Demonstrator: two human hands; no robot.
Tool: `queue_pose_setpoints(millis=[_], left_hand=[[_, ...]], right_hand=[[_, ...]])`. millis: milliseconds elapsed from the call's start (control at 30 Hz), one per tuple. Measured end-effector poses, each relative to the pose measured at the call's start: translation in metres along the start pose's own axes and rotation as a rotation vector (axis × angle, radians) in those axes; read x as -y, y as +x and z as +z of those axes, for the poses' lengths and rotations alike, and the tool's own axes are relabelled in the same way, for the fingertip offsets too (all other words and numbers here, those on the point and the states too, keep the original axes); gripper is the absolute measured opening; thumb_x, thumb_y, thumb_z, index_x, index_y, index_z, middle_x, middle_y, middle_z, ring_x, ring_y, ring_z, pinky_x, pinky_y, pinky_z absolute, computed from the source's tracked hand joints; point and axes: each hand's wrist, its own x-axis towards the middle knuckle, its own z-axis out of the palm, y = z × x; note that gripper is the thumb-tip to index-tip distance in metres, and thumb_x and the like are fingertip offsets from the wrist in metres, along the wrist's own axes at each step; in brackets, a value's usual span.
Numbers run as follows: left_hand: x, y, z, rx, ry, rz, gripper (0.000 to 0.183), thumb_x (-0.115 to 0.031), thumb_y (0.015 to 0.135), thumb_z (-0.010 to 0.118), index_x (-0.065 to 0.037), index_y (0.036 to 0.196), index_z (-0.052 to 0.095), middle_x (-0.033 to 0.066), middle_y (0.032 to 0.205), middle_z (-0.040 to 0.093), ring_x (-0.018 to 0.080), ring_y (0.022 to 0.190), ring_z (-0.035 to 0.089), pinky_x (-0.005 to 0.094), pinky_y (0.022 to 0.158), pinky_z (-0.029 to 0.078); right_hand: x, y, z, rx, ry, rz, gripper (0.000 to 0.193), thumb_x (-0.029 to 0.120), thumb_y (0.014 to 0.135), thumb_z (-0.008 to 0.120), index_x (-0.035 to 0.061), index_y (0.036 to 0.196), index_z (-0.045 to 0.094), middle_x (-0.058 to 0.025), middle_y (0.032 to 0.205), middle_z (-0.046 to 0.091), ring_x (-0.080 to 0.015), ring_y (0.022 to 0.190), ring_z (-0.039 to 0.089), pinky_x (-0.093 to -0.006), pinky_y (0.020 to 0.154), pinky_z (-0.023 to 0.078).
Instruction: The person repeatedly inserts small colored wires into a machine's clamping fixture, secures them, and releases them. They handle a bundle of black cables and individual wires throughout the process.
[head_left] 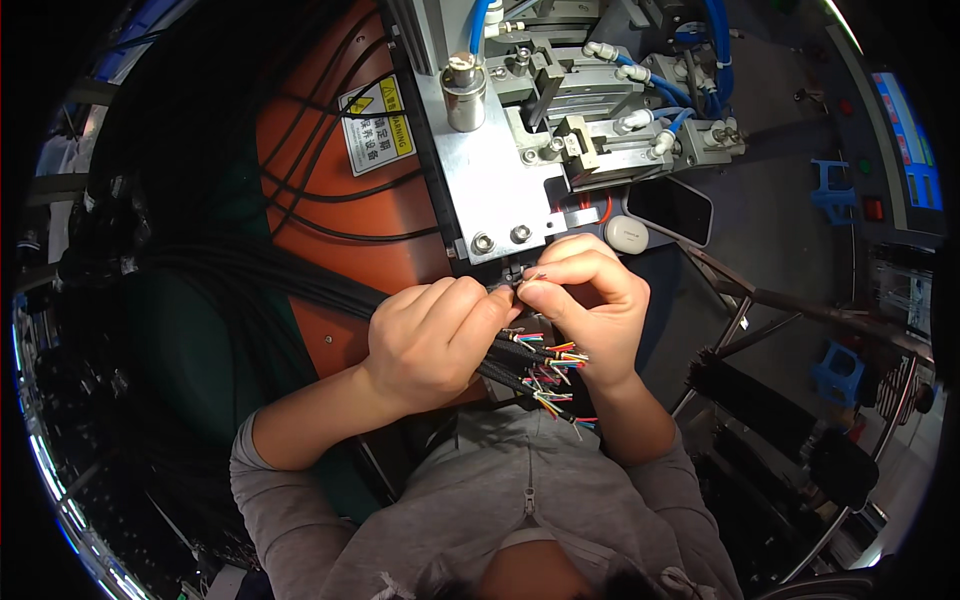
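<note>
My left hand (430, 335) is closed, thumb and index finger pinching the end of a black cable at the front edge of the machine. My right hand (600, 300) meets it there, its thumb and index finger pinched on thin wire ends (538, 277); the fingers partly hide them. A bundle of black cables (335, 293) comes in from the left and passes beneath my left hand. Below my hands, several stripped cable ends (545, 365) fan out in red, yellow, blue and white wires.
The metal machine plate (490, 185) with bolts lies just beyond my hands, with pneumatic cylinders (600, 90) and blue hoses behind. An orange surface (330, 215) with a warning label is at left. A phone (672, 210) and a round white case (627, 234) lie at right.
</note>
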Motion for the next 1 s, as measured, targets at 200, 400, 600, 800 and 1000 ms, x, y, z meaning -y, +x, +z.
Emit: queue_pose_setpoints(millis=[200,400,600,800,1000], left_hand=[[-0.003,0.0,-0.001,0.031,0.069,-0.008,0.009,-0.008,0.074,0.067,-0.005,0.078,0.059,0.0005,0.066,0.046,0.0113,0.052,0.047,0.0248,0.043,0.033],[-0.002,0.0,-0.002,-0.001,0.052,0.03,0.018,-0.009,0.071,0.065,-0.005,0.089,0.066,-0.0013,0.069,0.05,0.009,0.055,0.047,0.023,0.043,0.033],[-0.003,-0.005,0.005,0.072,0.137,0.071,0.025,-0.011,0.07,0.062,-0.006,0.094,0.068,-0.002,0.07,0.05,0.0092,0.056,0.047,0.0222,0.044,0.035],[-0.011,-0.003,0.004,0.214,0.233,-0.028,0.033,-0.005,0.073,0.063,-0.011,0.104,0.069,-0.0006,0.065,0.035,0.0099,0.054,0.042,0.0239,0.044,0.034],[-0.015,-0.002,0.001,0.268,0.254,-0.064,0.033,-0.003,0.073,0.062,-0.011,0.104,0.069,-0.0007,0.066,0.035,0.0093,0.054,0.042,0.0236,0.044,0.035]], right_hand=[[-0.002,-0.003,0.008,-0.087,-0.418,-0.33,0.018,-0.001,0.069,0.075,0.0033,0.076,0.059,-0.0093,0.071,0.058,-0.0212,0.065,0.054,-0.0309,0.061,0.043],[0.006,-0.002,-0.023,0.206,-0.22,0.119,0.012,0.007,0.08,0.066,0.0012,0.081,0.055,-0.0067,0.082,0.055,-0.0163,0.076,0.052,-0.027,0.067,0.041],[-0.005,-0.001,-0.028,0.142,-0.274,0.1,0.006,0.001,0.079,0.066,-0.0013,0.078,0.061,-0.0073,0.075,0.059,-0.0159,0.07,0.056,-0.0276,0.066,0.045],[-0.013,0.001,-0.013,0.101,-0.64,-0.13,0.006,0.0,0.074,0.065,0.0009,0.073,0.059,-0.0102,0.07,0.057,-0.0266,0.065,0.053,-0.0355,0.06,0.042],[-0.016,-0.002,-0.012,0.076,-0.635,-0.218,0.007,-0.001,0.072,0.065,0.0012,0.072,0.058,-0.0097,0.068,0.055,-0.0255,0.064,0.051,-0.034,0.059,0.042]])
